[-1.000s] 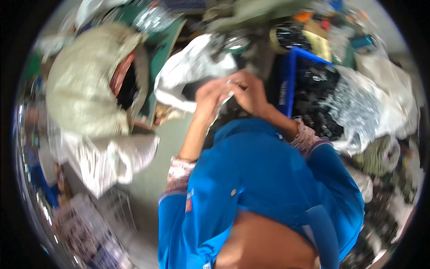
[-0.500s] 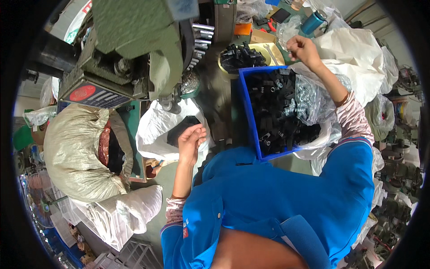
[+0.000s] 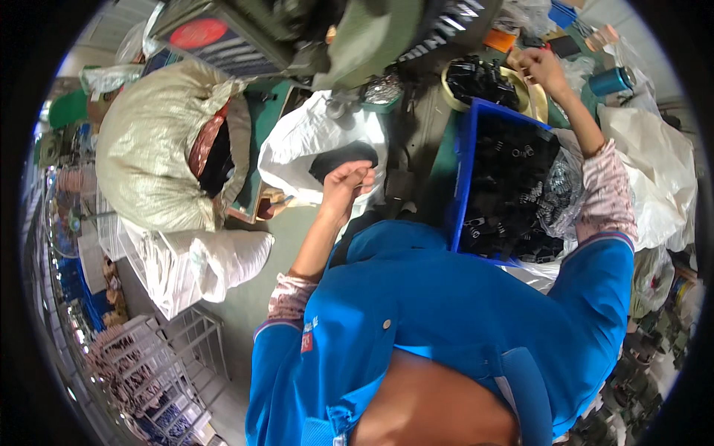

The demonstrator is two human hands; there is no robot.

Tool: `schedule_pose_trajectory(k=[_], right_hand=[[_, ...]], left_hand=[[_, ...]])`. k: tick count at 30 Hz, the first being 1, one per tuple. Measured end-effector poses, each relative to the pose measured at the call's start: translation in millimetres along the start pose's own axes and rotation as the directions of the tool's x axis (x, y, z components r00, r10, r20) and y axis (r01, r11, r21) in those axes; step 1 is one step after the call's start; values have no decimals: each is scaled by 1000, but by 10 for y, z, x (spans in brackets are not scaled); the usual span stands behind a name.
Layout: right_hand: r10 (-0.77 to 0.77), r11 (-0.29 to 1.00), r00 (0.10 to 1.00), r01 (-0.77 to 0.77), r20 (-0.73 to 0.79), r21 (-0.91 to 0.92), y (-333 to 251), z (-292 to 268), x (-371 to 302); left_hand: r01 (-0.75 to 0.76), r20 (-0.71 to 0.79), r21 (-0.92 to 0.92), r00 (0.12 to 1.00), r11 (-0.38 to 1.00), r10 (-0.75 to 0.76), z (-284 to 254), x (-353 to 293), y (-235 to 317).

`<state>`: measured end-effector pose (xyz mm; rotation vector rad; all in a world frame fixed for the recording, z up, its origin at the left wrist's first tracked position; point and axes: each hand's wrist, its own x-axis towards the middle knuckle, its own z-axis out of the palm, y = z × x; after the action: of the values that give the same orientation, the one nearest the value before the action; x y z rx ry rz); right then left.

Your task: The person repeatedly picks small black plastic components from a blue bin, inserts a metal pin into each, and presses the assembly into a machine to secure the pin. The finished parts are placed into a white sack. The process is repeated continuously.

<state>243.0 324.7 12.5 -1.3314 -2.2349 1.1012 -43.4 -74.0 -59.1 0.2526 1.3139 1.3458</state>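
My left hand (image 3: 348, 187) is over the mouth of a white sack (image 3: 286, 152) with dark contents. Its fingers are pinched together; whatever is in them, if anything, is too small to make out. My right hand (image 3: 541, 68) reaches out over a pale yellow tray (image 3: 537, 100), beside a small cardboard piece (image 3: 515, 58). The right fingers are curled closed, and what they hold, if anything, cannot be made out. Black parts (image 3: 480, 80) fill the tray's left side. Nearer me, a blue bin (image 3: 464, 182) holds black parts, and a clear bag of metal springs (image 3: 561, 189) lies in it.
A green machine (image 3: 372, 41) stands ahead above the white sack. On the left, a large woven sack (image 3: 152, 149) gapes over dark contents, with a white bag (image 3: 230, 260) below it. A blue bottle (image 3: 611, 82) and white sacking (image 3: 647, 175) are at the right.
The view has turned, so the scene sits farther right and the machine higher. My right hand has moved left, from beside the tray to over it. My left hand stays over the white sack.
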Motion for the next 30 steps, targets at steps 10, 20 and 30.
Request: schedule_pose_trajectory(k=[10,20,30], right_hand=[[-528,825,843,538,104,-173,-999,2482,-16],[-202,760,974,224,105,-610,-998,2899,192],[-318,805,941,331,114,-493,-363,2909,448]], left_hand=[[-70,45,-72,996,995,74,-148,178,45],[-349,-230,331,871,877,434,-1728,-85,240],[406,-294,900,833,-157,468,-3164,396,980]])
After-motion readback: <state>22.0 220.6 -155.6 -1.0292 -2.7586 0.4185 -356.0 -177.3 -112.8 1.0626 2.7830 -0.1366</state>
